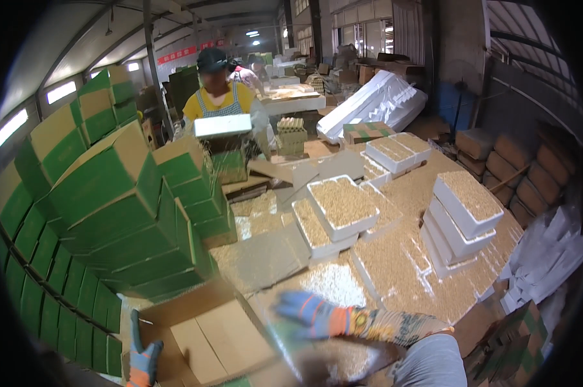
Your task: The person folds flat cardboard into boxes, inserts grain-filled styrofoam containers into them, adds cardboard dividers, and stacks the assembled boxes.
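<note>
An open, empty cardboard box (219, 334) lies before me at the bottom. My left hand (145, 355), in a blue and orange work glove, grips its left wall, thumb inside and fingers along the edge. My right hand (307, 312), gloved alike and blurred by motion, is over the box's right flap, fingers stretched and apart, with nothing seen in it. Behind it lie white crumbs (332, 283) and a flat cardboard sheet (267, 256). White foam trays filled with tan granular material (344, 205) are stacked beyond.
Green and tan cartons (117, 213) are piled high on the left. More filled foam trays (465, 203) stand on the right, beside a broad area of filled trays (398, 261). Across the table a person (219, 96) holds a white foam block (222, 125). Wrapped white sheets (373, 106) lean behind.
</note>
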Available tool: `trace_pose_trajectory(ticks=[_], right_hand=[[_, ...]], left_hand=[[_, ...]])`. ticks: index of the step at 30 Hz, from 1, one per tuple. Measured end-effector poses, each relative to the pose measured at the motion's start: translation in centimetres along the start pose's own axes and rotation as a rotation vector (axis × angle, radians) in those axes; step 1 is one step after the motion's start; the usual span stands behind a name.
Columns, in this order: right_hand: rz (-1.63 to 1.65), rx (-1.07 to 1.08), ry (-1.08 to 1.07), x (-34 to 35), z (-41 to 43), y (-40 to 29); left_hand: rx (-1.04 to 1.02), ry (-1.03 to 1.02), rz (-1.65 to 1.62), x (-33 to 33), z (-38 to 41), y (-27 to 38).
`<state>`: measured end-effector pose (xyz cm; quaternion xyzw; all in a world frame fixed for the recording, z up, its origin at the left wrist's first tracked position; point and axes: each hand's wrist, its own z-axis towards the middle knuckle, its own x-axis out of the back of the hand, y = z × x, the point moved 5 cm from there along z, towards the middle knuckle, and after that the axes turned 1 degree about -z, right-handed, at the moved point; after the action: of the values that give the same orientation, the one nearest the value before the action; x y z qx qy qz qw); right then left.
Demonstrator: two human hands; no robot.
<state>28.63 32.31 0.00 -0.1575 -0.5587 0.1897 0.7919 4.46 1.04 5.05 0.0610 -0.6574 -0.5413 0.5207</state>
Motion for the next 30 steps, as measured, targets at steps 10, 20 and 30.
trace_pose_trajectory(ticks=[10, 20, 30], right_hand=[[-0.577, -1.221, 0.193, 13.8, 2.5, 33.1], [-0.343, -1.12, 0.05, 20.3, 4.0, 31.7], [0.066, -0.867, -0.028, 16.2, -5.1, 36.1]], left_hand=[[-0.057, -0.007, -0.166, -1.8, 2.8, 0.6], [0.198, 0.173, -0.117, -0.2, 1.6, -3.3], [0.595, 0.273, -0.005, 0.7, 1.6, -4.0]])
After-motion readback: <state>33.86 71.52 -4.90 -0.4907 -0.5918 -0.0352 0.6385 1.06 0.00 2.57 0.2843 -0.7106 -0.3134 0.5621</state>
